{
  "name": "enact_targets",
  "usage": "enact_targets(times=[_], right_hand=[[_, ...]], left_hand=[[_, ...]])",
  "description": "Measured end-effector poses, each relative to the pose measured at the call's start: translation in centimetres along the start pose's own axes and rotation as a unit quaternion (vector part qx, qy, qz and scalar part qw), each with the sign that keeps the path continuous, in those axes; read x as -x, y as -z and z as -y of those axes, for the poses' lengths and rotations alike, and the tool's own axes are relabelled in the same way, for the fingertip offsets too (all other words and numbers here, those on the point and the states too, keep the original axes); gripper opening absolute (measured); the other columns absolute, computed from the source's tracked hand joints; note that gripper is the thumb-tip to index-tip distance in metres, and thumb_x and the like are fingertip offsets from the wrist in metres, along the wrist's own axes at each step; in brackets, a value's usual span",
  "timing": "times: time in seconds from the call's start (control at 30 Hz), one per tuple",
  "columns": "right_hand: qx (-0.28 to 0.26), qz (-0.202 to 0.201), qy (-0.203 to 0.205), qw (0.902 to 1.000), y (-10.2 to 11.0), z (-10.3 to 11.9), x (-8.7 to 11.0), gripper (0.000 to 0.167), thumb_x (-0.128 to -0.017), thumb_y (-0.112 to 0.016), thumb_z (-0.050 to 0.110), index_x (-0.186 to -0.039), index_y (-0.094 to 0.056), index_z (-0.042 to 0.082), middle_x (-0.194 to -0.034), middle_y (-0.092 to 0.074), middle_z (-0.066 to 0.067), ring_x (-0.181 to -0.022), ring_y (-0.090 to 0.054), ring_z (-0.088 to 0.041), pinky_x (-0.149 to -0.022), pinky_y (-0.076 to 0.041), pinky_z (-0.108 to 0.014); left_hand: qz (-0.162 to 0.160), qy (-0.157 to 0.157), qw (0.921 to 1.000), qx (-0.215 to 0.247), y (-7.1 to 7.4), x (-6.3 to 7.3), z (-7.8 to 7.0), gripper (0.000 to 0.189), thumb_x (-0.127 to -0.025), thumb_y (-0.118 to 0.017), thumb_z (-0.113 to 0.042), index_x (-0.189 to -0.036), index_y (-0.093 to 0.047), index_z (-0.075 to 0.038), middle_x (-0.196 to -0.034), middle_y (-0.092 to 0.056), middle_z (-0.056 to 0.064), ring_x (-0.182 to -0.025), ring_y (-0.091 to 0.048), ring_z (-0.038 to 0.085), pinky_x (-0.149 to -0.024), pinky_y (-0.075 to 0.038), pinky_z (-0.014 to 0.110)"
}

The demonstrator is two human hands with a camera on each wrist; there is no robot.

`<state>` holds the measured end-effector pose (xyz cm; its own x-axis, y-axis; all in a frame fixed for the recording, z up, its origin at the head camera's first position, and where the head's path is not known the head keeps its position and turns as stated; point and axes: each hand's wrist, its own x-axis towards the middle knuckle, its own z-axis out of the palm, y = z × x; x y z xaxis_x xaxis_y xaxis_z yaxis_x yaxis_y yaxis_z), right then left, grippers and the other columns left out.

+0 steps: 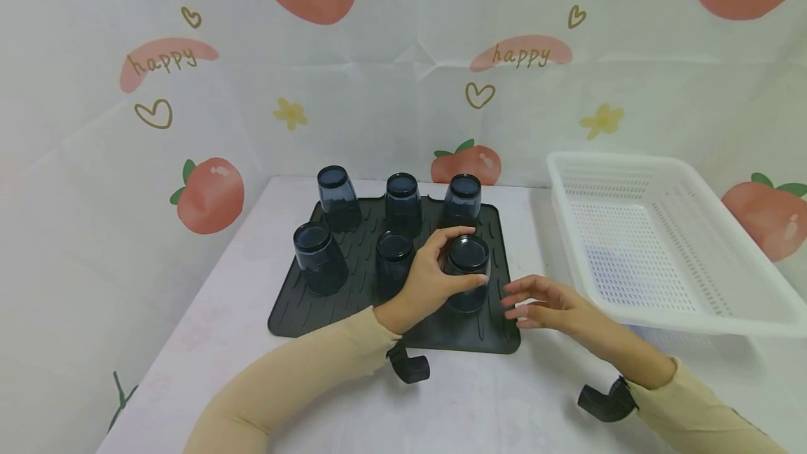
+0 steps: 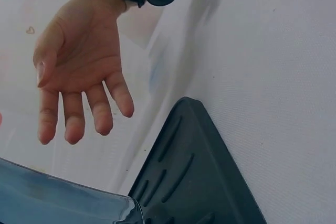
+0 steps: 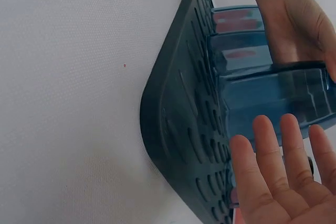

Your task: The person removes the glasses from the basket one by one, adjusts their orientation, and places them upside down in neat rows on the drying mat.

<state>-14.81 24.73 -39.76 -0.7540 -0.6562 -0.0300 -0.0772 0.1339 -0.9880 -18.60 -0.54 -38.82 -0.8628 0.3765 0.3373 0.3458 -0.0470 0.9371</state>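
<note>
Several dark blue tinted glasses stand upside down in two rows on a black ridged drying mat (image 1: 454, 336). My left hand (image 1: 431, 279) curls its fingers and thumb around the front right glass (image 1: 469, 255), gripping it near its upturned base. That glass (image 3: 278, 98) stands over the mat in the right wrist view, with the left hand (image 3: 296, 19) behind it. Just past the mat's right edge, my right hand (image 1: 545, 305) hovers with fingers spread, holding nothing. Its palm faces the camera in the left wrist view, where the right hand (image 2: 84, 61) appears beyond the mat corner.
A white perforated plastic basket (image 1: 630, 321) stands at the right of the white table (image 1: 239, 286). Beside the left hand is the front middle glass (image 1: 394, 251). A white printed cloth (image 1: 378, 90) hangs behind the table.
</note>
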Motion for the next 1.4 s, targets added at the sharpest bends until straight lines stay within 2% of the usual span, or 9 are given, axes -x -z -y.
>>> enact_targets(times=[0.37,0.53,1.0,1.4], right_hand=[[-0.006,0.0,0.001,1.0,-0.1,-0.2,-0.1,0.039,-0.102,-0.041,0.006,-0.136,-0.035,-0.013,-0.127,-0.054,-0.024,-0.112,-0.063,-0.018,-0.093,-0.053,-0.035],[-0.003,-0.002,-0.004,1.0,-0.3,0.0,-0.1,0.039,-0.102,-0.041,0.006,-0.136,-0.035,-0.013,-0.127,-0.052,-0.028,-0.112,-0.063,-0.018,-0.093,-0.054,-0.035],[-0.01,-0.004,-0.006,0.9999,-0.2,0.1,-0.1,0.041,-0.101,-0.043,0.006,-0.135,-0.033,-0.015,-0.125,-0.056,-0.02,-0.11,-0.064,-0.016,-0.092,-0.054,-0.033],[-0.017,-0.004,-0.004,0.9998,-0.2,-0.3,-0.1,0.041,-0.101,-0.043,0.005,-0.134,-0.033,-0.015,-0.124,-0.056,-0.02,-0.11,-0.064,-0.018,-0.091,-0.054,-0.033]], left_hand=[[0.011,0.006,0.9999,-0.005,-0.3,-0.2,0.7,0.068,-0.076,-0.078,0.003,-0.137,-0.048,-0.003,-0.131,-0.046,0.016,-0.118,-0.054,0.025,-0.102,-0.045,0.023],[0.013,0.012,0.9998,-0.001,-0.5,-0.2,0.9,0.067,-0.076,-0.078,0.004,-0.136,-0.049,-0.004,-0.13,-0.046,0.016,-0.117,-0.054,0.025,-0.102,-0.045,0.022],[0.013,0.013,0.9995,-0.025,-0.5,-0.6,1.5,0.067,-0.077,-0.079,0.0,-0.136,-0.05,-0.011,-0.127,-0.047,0.013,-0.115,-0.056,0.021,-0.1,-0.046,0.023],[0.027,0.02,0.9985,-0.043,-0.4,-0.8,1.5,0.067,-0.077,-0.079,-0.001,-0.136,-0.048,-0.011,-0.128,-0.047,0.013,-0.115,-0.056,0.023,-0.099,-0.047,0.024]])
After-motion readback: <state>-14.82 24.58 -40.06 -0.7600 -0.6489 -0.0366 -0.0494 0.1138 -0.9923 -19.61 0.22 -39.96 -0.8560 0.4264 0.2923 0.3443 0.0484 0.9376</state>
